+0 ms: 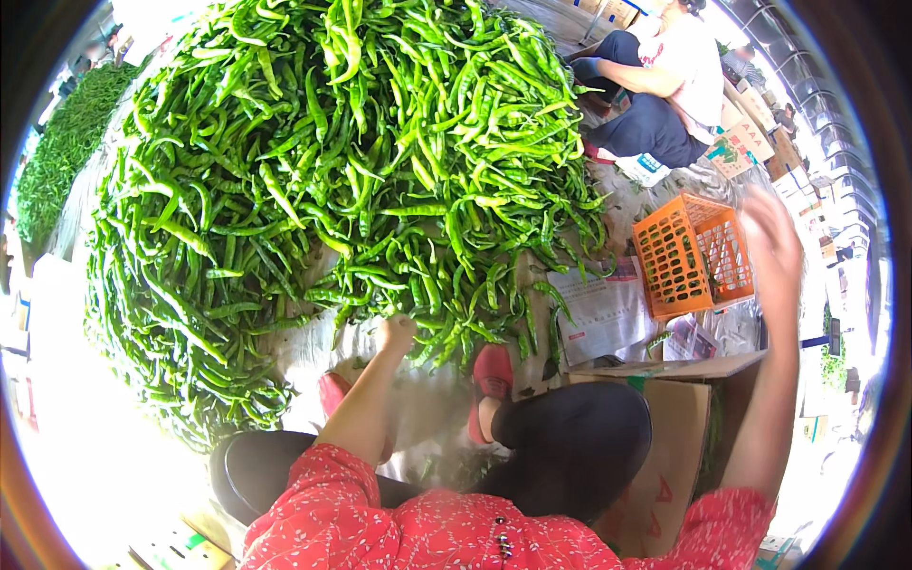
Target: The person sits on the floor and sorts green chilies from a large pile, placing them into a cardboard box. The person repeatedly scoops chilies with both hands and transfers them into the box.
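Observation:
A large heap of long green chili peppers (356, 164) fills the ground before me. My left hand (397, 333) is at the near edge of the heap, its fingers curled; whether it grips a pepper is hidden. My right hand (773, 231) is raised at the right, blurred, beside an orange plastic basket (673, 263) that is tilted with its opening towards that hand. Nothing shows clearly between its fingers. Below the basket, at my right knee, stands an open cardboard box (659, 456) with some green peppers partly visible inside.
Printed paper sheets (598, 313) lie between heap and basket. A person (659, 85) sits at the heap's upper right, a cardboard carton (739, 148) behind them. My red shoes (491, 374) rest near the heap. Another pile of peppers (71, 149) lies at far left.

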`<control>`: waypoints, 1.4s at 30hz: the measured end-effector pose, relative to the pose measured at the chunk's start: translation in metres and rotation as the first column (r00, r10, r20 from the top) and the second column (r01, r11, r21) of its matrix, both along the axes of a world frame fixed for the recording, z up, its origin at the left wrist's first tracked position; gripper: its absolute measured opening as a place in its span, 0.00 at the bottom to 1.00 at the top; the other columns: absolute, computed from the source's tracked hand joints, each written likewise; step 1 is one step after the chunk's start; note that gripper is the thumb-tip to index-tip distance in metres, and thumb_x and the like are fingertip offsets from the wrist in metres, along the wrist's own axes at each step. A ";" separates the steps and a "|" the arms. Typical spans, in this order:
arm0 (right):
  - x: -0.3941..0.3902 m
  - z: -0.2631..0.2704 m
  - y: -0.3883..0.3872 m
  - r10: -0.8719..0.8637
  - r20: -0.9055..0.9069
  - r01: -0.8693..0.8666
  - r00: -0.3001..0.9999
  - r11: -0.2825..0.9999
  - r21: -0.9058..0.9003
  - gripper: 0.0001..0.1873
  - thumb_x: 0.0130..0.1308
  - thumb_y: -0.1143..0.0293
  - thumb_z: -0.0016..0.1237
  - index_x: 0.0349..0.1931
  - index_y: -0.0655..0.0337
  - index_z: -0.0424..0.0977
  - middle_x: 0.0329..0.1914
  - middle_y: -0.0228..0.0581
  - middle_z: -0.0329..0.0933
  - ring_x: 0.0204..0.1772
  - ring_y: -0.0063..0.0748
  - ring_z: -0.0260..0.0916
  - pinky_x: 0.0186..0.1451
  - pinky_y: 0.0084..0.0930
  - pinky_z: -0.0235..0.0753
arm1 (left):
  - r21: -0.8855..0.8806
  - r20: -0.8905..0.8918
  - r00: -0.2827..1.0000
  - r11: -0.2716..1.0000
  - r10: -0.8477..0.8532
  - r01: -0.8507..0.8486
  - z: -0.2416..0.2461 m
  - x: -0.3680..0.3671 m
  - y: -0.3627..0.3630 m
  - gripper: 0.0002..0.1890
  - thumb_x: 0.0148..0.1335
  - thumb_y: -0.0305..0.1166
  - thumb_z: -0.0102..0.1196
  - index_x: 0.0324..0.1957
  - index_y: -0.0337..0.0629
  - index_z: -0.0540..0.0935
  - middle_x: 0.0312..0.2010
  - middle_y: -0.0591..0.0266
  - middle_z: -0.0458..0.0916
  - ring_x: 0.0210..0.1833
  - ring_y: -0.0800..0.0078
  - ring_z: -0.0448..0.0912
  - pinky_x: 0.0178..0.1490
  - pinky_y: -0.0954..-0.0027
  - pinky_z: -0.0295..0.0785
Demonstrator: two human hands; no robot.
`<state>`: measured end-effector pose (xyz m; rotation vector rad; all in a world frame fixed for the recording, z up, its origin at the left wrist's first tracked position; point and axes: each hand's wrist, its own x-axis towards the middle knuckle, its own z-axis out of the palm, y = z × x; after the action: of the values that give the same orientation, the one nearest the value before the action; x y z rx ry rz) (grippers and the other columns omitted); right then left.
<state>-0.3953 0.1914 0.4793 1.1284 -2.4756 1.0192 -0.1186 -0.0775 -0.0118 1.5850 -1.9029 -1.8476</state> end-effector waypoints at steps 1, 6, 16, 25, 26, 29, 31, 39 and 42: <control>-0.003 -0.016 -0.062 0.176 0.094 -0.181 0.980 0.982 0.051 0.21 0.62 0.66 0.52 0.53 0.65 0.70 0.44 0.41 0.76 0.47 0.30 0.73 0.52 0.27 0.70 | -0.033 -0.018 0.999 0.999 0.039 -0.039 -0.010 0.005 -0.008 0.13 0.55 0.38 0.57 0.35 0.39 0.82 0.22 0.60 0.82 0.24 0.74 0.81 0.30 0.70 0.76; -0.047 -0.214 -0.213 0.196 0.408 -0.430 0.892 0.646 0.631 0.31 0.56 0.49 0.51 0.53 0.64 0.71 0.48 0.54 0.77 0.48 0.48 0.77 0.51 0.40 0.75 | 0.075 -0.188 0.982 0.996 -0.026 0.041 0.033 -0.043 0.003 0.12 0.59 0.38 0.54 0.38 0.40 0.81 0.31 0.59 0.84 0.26 0.75 0.82 0.33 0.71 0.75; -0.019 -0.463 -0.250 -0.065 0.515 -0.350 0.855 0.662 0.664 0.36 0.61 0.56 0.50 0.65 0.64 0.53 0.41 0.53 0.78 0.43 0.51 0.77 0.45 0.42 0.77 | -0.805 0.292 0.921 0.454 -0.260 0.383 0.061 -0.153 -0.142 0.20 0.55 0.31 0.57 0.50 0.42 0.73 0.50 0.55 0.75 0.56 0.55 0.71 0.58 0.57 0.65; -0.055 -0.440 -0.185 0.360 0.470 -0.459 0.806 0.881 0.112 0.18 0.54 0.67 0.53 0.41 0.66 0.65 0.33 0.49 0.72 0.35 0.52 0.71 0.39 0.45 0.73 | -0.514 0.752 0.525 0.144 -0.399 0.846 0.034 -0.196 -0.151 0.14 0.52 0.33 0.59 0.43 0.49 0.81 0.50 0.60 0.70 0.51 0.55 0.69 0.56 0.56 0.63; -0.053 -0.436 -0.193 0.398 0.345 -0.474 0.850 0.864 0.171 0.18 0.54 0.66 0.54 0.40 0.66 0.66 0.34 0.49 0.71 0.39 0.51 0.70 0.41 0.44 0.73 | -0.482 0.766 0.483 0.117 -0.424 0.868 0.039 -0.193 -0.146 0.14 0.52 0.33 0.59 0.43 0.50 0.81 0.51 0.60 0.70 0.52 0.55 0.69 0.55 0.55 0.64; -0.030 -0.401 -0.235 0.527 0.161 -0.550 0.835 0.817 0.174 0.18 0.51 0.67 0.56 0.40 0.64 0.67 0.41 0.47 0.68 0.48 0.52 0.66 0.56 0.41 0.67 | -0.408 0.832 0.355 -0.036 -0.426 0.912 0.041 -0.176 -0.132 0.15 0.54 0.34 0.57 0.45 0.49 0.79 0.51 0.56 0.71 0.50 0.54 0.72 0.51 0.53 0.69; -0.026 -0.409 -0.237 0.612 0.045 -0.606 0.790 0.765 0.218 0.18 0.50 0.71 0.56 0.40 0.63 0.67 0.44 0.48 0.69 0.52 0.52 0.65 0.60 0.42 0.65 | -0.563 0.390 0.622 0.359 -0.679 0.744 0.074 -0.178 -0.113 0.14 0.56 0.35 0.55 0.45 0.46 0.77 0.50 0.52 0.72 0.47 0.52 0.76 0.48 0.53 0.72; -0.029 -0.391 -0.214 0.309 0.735 -0.556 0.604 0.824 0.110 0.25 0.60 0.74 0.50 0.57 0.59 0.59 0.32 0.46 0.75 0.33 0.43 0.77 0.38 0.38 0.76 | -0.836 0.169 0.985 0.533 0.025 0.130 0.110 -0.143 -0.173 0.21 0.53 0.38 0.64 0.45 0.41 0.72 0.45 0.51 0.72 0.43 0.52 0.76 0.47 0.56 0.74; -0.039 -0.405 -0.208 0.396 0.915 -0.254 0.081 0.896 -0.365 0.21 0.64 0.70 0.50 0.57 0.63 0.64 0.34 0.35 0.76 0.35 0.29 0.75 0.43 0.30 0.75 | -0.738 0.411 0.893 0.641 0.183 0.208 0.088 -0.135 -0.201 0.30 0.52 0.45 0.65 0.50 0.41 0.68 0.45 0.50 0.72 0.44 0.51 0.77 0.45 0.55 0.75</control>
<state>-0.4339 -0.0167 0.0745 1.1797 -2.9003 2.8230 -0.2534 -0.2786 0.0758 1.6969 -2.3805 -0.4295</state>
